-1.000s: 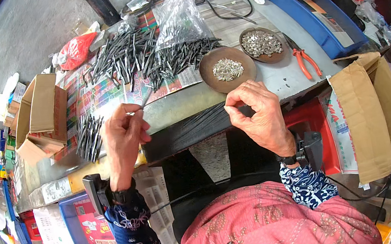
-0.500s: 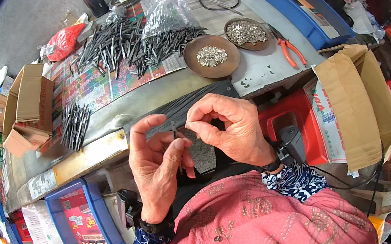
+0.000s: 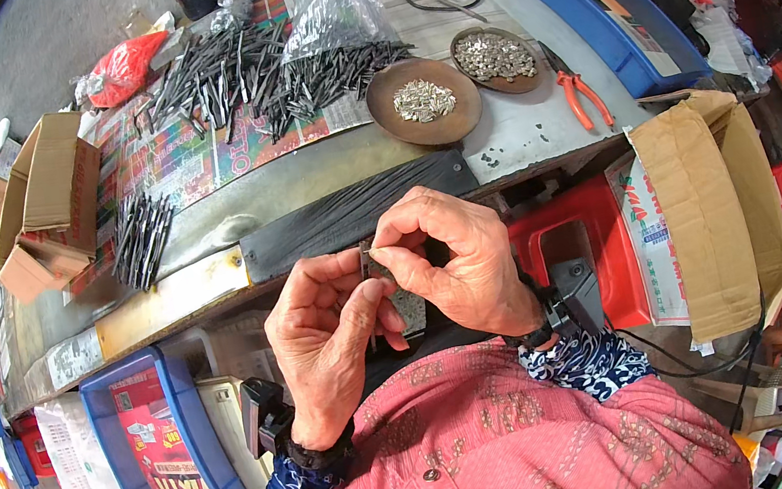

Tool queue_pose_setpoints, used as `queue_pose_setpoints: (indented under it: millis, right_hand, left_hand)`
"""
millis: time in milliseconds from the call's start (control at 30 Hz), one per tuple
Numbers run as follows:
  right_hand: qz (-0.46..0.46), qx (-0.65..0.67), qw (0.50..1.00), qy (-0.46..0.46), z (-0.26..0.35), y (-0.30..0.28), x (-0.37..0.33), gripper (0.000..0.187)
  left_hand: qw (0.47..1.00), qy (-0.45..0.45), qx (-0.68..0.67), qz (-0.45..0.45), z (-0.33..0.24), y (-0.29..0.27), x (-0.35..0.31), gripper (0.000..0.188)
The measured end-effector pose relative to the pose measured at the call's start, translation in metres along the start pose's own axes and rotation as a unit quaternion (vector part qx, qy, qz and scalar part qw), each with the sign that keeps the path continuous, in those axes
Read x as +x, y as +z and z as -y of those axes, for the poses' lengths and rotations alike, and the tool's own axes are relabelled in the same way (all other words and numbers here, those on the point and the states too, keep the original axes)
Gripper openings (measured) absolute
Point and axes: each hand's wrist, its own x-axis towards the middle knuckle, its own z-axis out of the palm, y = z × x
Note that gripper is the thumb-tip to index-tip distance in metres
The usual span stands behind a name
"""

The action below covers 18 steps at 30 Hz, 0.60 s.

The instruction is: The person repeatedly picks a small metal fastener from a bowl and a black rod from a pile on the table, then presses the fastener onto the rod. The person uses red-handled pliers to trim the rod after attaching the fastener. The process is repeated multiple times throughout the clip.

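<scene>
My left hand (image 3: 323,341) is closed around a thin dark strip (image 3: 365,261), held upright between thumb and fingers. At the strip's top end, the fingertips of my right hand (image 3: 453,255) are pinched together. What they grip, if anything, is too small to make out. Beyond my hands, a brown round dish (image 3: 391,131) holds small silvery metal pieces (image 3: 423,100). A second dish (image 3: 537,84) beside it holds more silvery pieces (image 3: 493,57). Many slim black strips (image 3: 220,78) lie heaped on the far left of the bench, with a smaller bundle (image 3: 143,243) nearer.
Red-handled pliers (image 3: 584,101) lie right of the dishes. A blue tray (image 3: 633,72) stands at the far right, a cardboard box (image 3: 707,228) below it. Another carton (image 3: 51,199) sits on the bench's left. Under the edge are a blue bin (image 3: 196,441) and a red stool (image 3: 605,258).
My left index finger has come down from its raised position to the strip's top. Both hands are now touching or nearly touching there; my right hand stays pinched.
</scene>
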Motion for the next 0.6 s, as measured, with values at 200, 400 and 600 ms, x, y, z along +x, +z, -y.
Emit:
queue_pose_setpoints:
  millis: [200,400,600]
  right_hand:
    - [0.003,-0.010,1.000,0.002,0.000,-0.001,0.000,0.009]
    - [0.000,-0.023,1.000,-0.015,0.000,0.000,0.001,0.012]
    - [-0.002,-0.052,0.998,-0.029,-0.001,0.001,0.001,0.012]
  left_hand:
    - [0.999,0.027,0.035,-0.019,0.006,0.000,0.000,0.017]
    - [0.989,0.067,0.124,-0.042,0.010,-0.002,-0.001,0.016]
    - [0.972,0.106,0.200,-0.060,0.013,-0.003,-0.002,0.018]
